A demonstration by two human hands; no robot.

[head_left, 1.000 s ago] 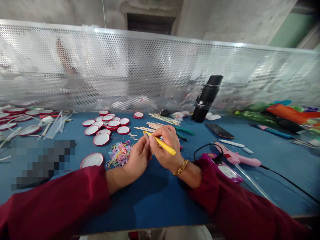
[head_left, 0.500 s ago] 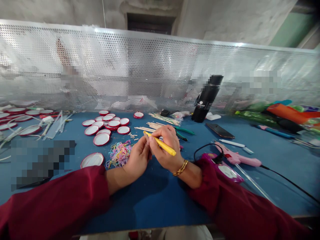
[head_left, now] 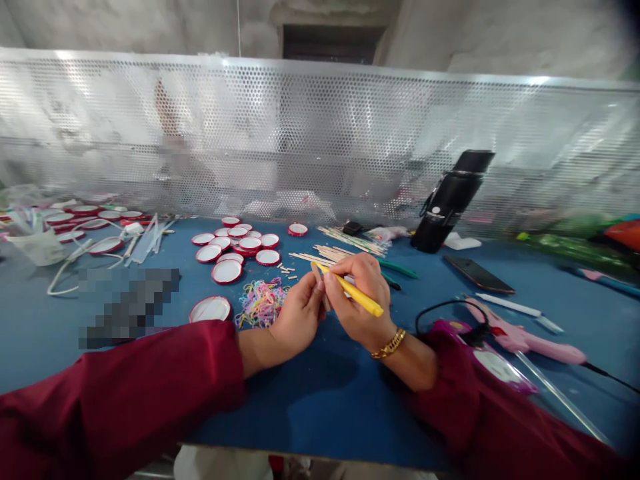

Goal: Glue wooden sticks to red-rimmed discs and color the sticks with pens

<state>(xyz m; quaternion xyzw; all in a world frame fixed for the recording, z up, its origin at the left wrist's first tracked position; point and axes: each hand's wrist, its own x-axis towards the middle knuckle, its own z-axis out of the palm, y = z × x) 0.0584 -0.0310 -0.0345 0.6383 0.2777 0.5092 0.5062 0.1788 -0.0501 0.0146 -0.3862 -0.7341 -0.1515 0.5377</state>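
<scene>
Yellow slim pen (head_left: 354, 291) is pinched by the right hand (head_left: 364, 323), flat tan stick (head_left: 315, 271) by the left hand (head_left: 297, 320) — only the view turned left, work unchanged.

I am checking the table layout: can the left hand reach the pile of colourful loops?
Probably yes: the pile of loops lies beside the left hand, nothing visible between, though that hand holds a thin piece.

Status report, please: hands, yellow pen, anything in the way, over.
Right hand gripping yellow pen. Left hand pinching small flat piece at pen's tip. Colorful loops heaped beside left hand; nothing visibly blocking.
</scene>
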